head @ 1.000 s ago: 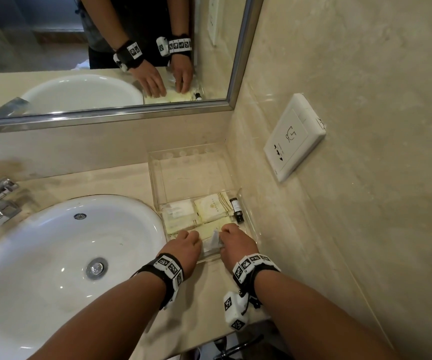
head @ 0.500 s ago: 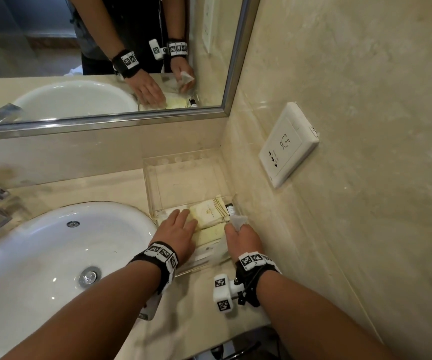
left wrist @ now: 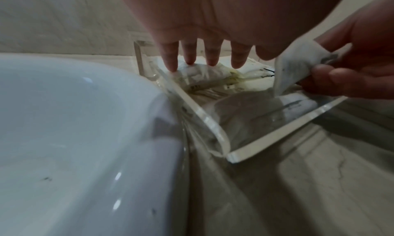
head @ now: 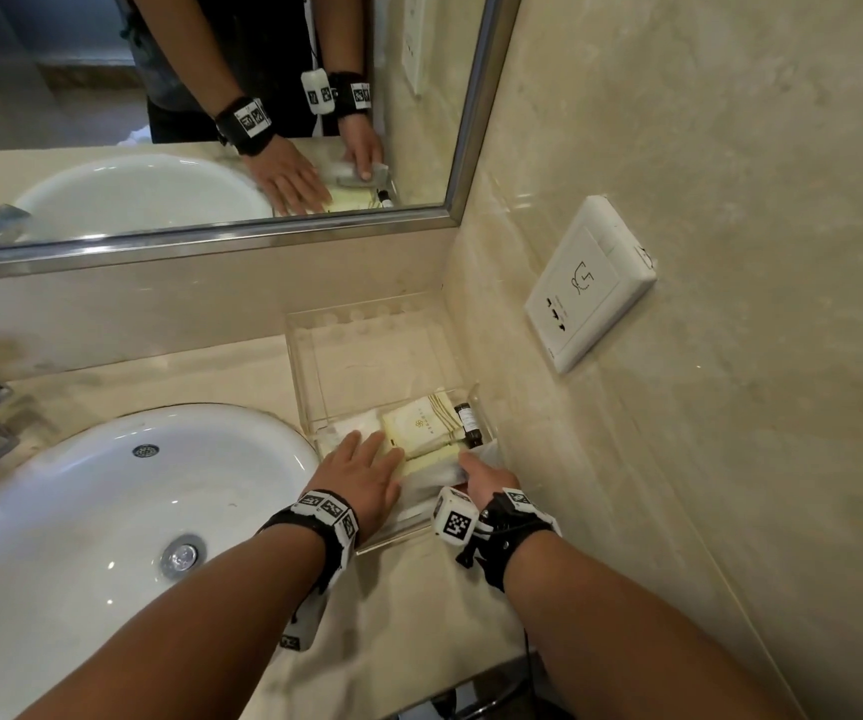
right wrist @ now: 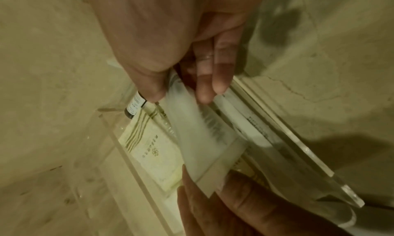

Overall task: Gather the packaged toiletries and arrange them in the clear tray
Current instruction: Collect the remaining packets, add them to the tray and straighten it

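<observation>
Tray [head: 310, 366]: right fingers [right wrist: 219, 81] pinch sachet [right wrist: 202, 138].

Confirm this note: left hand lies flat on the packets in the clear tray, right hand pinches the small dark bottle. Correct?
Not quite. The right hand pinches a frosted white packet, as the right wrist view shows; the small dark bottle lies untouched in the clear tray. The left hand part holds.

Hands move in the tray

A second ago both hands were curled at the near edge of the clear tray [head: 298, 366]. Now the left hand [head: 362, 478] lies flat, fingers stretched toward 12 o'clock over the packets on the left. The right hand [head: 486, 480] lifted a frosted white packet [right wrist: 204, 138] toward 1 o'clock, and now pinches it low, by the near edge.
</observation>
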